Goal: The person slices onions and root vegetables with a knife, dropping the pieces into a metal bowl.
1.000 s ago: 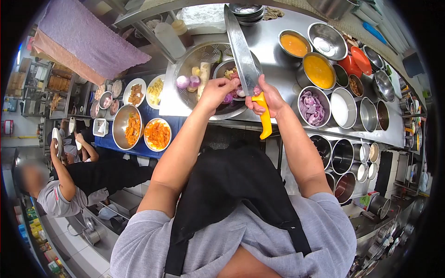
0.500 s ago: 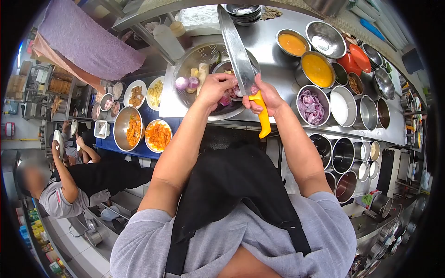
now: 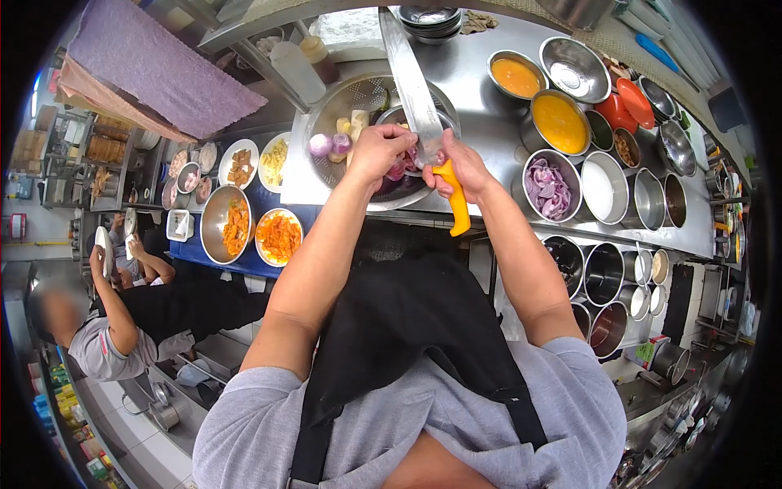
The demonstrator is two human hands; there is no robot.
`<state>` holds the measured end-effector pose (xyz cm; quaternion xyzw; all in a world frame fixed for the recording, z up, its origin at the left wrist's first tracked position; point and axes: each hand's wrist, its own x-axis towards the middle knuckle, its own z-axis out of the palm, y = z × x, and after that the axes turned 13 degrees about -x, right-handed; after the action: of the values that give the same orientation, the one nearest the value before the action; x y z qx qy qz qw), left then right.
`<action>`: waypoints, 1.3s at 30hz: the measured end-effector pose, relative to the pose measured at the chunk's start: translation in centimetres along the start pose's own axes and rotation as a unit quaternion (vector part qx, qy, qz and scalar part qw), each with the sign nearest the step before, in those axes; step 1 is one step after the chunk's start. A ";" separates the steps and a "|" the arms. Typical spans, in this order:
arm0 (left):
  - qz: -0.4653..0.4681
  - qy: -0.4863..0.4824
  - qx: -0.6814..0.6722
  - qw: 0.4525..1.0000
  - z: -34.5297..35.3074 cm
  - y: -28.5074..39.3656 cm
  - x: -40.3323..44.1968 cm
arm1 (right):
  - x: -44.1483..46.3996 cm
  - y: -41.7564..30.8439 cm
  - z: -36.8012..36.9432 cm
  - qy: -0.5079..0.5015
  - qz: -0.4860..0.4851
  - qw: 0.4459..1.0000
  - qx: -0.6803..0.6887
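My right hand (image 3: 458, 169) is closed round the yellow handle of a large knife (image 3: 410, 77), whose broad blade points up and away over a perforated steel colander (image 3: 326, 110). Beside the blade, the fingers of my left hand (image 3: 381, 155) are pinched together near purple onion pieces (image 3: 397, 171); what they grip is too small and hidden to name. A smaller steel bowl (image 3: 393, 114) sits inside the colander, partly under the blade. To the left in the colander lie purple onions (image 3: 321, 145) and a pale long vegetable (image 3: 358, 122).
Right of the knife stand bowls of orange liquid (image 3: 515, 77), yellow liquid (image 3: 560, 122) and sliced purple onion (image 3: 547, 189). On the left are a bowl (image 3: 213, 224) and a plate (image 3: 278, 236) of orange food. Another person (image 3: 114, 326) stands at far left. Squeeze bottles (image 3: 295, 73) stand behind the colander.
The knife has shifted slightly left and its handle a little up, together with my right hand. My left hand stays near the same place with fingers pinched.
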<state>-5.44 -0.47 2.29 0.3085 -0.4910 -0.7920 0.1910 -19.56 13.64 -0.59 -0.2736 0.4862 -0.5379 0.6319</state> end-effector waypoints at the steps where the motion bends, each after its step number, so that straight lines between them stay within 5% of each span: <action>1: 0.010 0.029 0.013 0.999 0.3 -0.2 0.0 | 0.1 -0.2 0.6 0.046 -0.011 0.998 -0.044; 9: -0.011 0.015 -0.038 0.999 0.4 -2.2 0.1 | 1.7 1.3 2.6 0.218 -0.103 0.920 -0.309; 29: 0.014 0.020 -0.092 0.995 0.8 -0.7 0.2 | 1.0 1.4 2.6 0.196 -0.078 0.916 -0.342; 35: -0.004 0.183 -0.254 0.950 -2.6 0.5 -0.2 | -0.7 0.1 0.7 0.122 0.025 0.939 -0.321; 39: -0.048 0.040 -0.264 0.963 -3.2 -1.0 -0.9 | -0.5 0.4 0.1 0.178 -0.039 0.875 -0.448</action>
<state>-2.58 -1.61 0.65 0.3013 -0.2414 -0.8888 0.2468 -19.24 14.25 -0.76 -0.4459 0.7683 -0.3261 0.3232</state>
